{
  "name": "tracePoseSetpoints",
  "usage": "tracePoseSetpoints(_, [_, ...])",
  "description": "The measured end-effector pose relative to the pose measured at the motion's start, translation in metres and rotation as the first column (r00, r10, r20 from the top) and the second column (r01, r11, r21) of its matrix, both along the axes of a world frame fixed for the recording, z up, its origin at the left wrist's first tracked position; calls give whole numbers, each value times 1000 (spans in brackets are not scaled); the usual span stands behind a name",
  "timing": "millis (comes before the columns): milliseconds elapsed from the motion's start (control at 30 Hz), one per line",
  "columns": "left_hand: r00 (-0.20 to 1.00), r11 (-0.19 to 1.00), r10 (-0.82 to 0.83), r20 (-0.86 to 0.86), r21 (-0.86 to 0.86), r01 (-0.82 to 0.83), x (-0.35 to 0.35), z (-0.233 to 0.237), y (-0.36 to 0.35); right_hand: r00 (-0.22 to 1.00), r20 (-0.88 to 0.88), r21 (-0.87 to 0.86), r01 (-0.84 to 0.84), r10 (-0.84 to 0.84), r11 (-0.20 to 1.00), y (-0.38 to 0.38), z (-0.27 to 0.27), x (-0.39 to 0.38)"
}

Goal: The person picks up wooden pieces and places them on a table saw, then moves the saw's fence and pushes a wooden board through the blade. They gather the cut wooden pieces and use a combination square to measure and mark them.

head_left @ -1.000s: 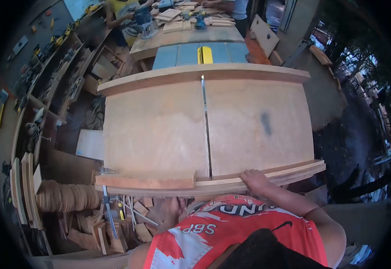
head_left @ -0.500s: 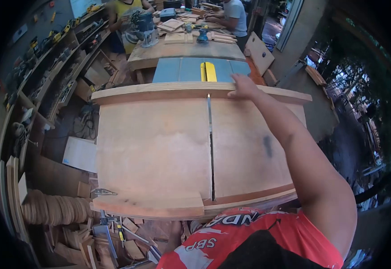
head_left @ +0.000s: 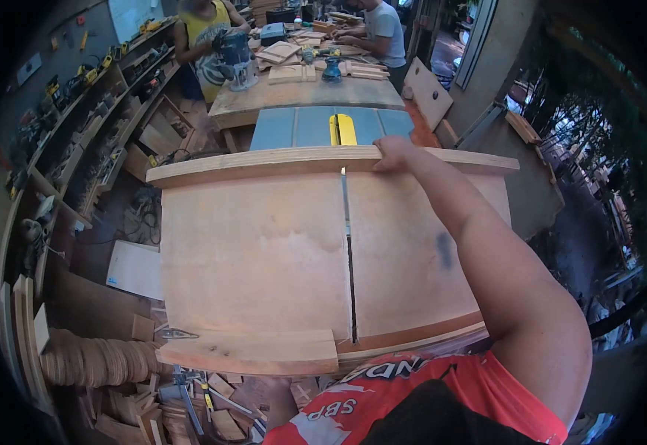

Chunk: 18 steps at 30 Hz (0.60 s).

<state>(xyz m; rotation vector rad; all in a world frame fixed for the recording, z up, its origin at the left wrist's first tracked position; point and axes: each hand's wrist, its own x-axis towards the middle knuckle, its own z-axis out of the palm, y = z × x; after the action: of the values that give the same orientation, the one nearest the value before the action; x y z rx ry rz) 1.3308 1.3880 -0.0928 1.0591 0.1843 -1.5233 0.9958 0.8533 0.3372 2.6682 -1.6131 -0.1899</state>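
A large plywood sled (head_left: 257, 252) lies in front of me, split by a dark slot running away from my body. A thick wooden rail (head_left: 242, 164) stands along its far edge. My right hand (head_left: 395, 154) is on this rail, just right of the slot, its fingers wrapped over the top. Behind the rail shows a blue-grey saw table top (head_left: 275, 126) with a yellow guard piece (head_left: 343, 130). Inside the slot there is a narrow metallic strip. A shorter wooden block (head_left: 257, 352) is at the sled's near left edge. I cannot see my left hand.
Two people work at the far bench (head_left: 301, 93), which holds wood pieces, a router (head_left: 238, 59) and a blue sander (head_left: 332, 69). Tool shelves (head_left: 120, 93) line the left wall. Stacked wood discs (head_left: 101, 360) and offcuts lie at lower left. A board (head_left: 429, 90) leans at the right.
My right hand has come slightly left and its fingers, partly stretched out before, now wrap the rail. The whole sled appears a little lower in view.
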Motion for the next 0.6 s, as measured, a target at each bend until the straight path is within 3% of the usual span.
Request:
tracePoseSetpoints(433, [1000, 999, -25, 15, -29, 25, 2, 35, -61, 997, -60, -59, -42, 39, 997, -14, -9, -12])
tracePoseSetpoints(600, [997, 998, -62, 48, -24, 63, 6, 48, -81, 999, 35, -72, 22, -19, 997, 21, 25, -40])
